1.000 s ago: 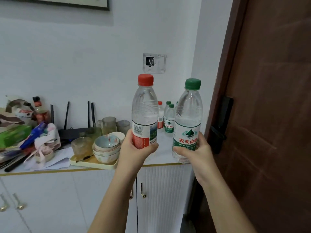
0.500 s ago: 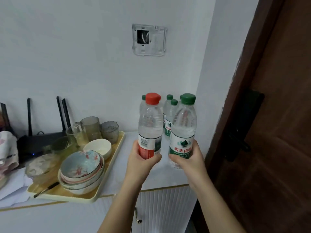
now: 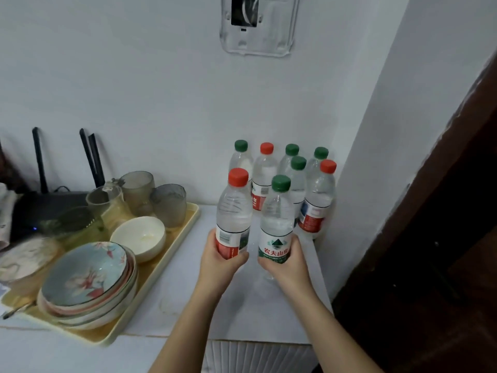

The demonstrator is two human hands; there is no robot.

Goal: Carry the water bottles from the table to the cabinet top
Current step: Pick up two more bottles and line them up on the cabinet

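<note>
A tray [image 3: 174, 247] is set on the left part of the cabinet top [image 3: 188, 292]. Stacked dishes [image 3: 86, 278] are placed at the tray's front, a bowl [image 3: 138, 235] behind them, and glasses [image 3: 150, 195] along its back edge. A router [image 3: 40, 205] is set behind the tray, against the wall. Six bottles [image 3: 265, 179] are grouped in the back right corner. Just before them, the left-hand bottle [image 3: 234, 214] is held by the left hand [image 3: 220, 262] and the right-hand bottle [image 3: 277, 224], just beside it, by the right hand [image 3: 287, 265].

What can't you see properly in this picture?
Head view:
- Bases of the red-capped bottle and green-capped bottle: largely covered by the left hand and right hand, so whether they touch the cabinet top is unclear.
- Labels of the back bottles: hidden behind those in front.
- The wall panel: cut off by the top edge.
</note>
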